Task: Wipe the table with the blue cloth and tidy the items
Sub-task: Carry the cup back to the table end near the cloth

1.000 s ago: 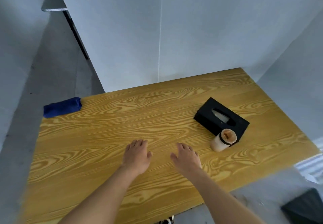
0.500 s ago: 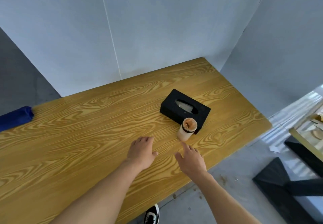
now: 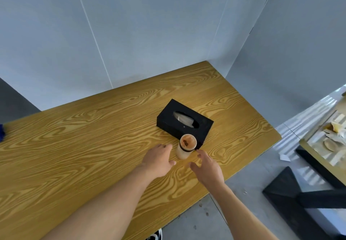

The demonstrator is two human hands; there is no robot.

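A pale cup (image 3: pixel 184 149) with a brown top and dark band stands on the yellow wood-grain table (image 3: pixel 78 146), touching the front corner of a black tissue box (image 3: pixel 184 122). My left hand (image 3: pixel 159 160) hovers open just left of the cup, fingers spread. Just right of the cup, my right hand (image 3: pixel 206 166) is open too, its fingertips close to the cup but apart from it. Only a sliver of the blue cloth (image 3: pixel 1 133) shows at the far left edge of the table.
Grey-white walls close the table at the back and right. The table's front edge runs diagonally; below it is grey floor with my shoe (image 3: pixel 155 236). At the right stand a dark bench (image 3: pixel 307 200) and another table (image 3: pixel 329 144) with scraps.
The view has swung right, pushing the blue cloth almost out of frame. Both hands have moved forward and right, from the middle of the table to either side of the cup.
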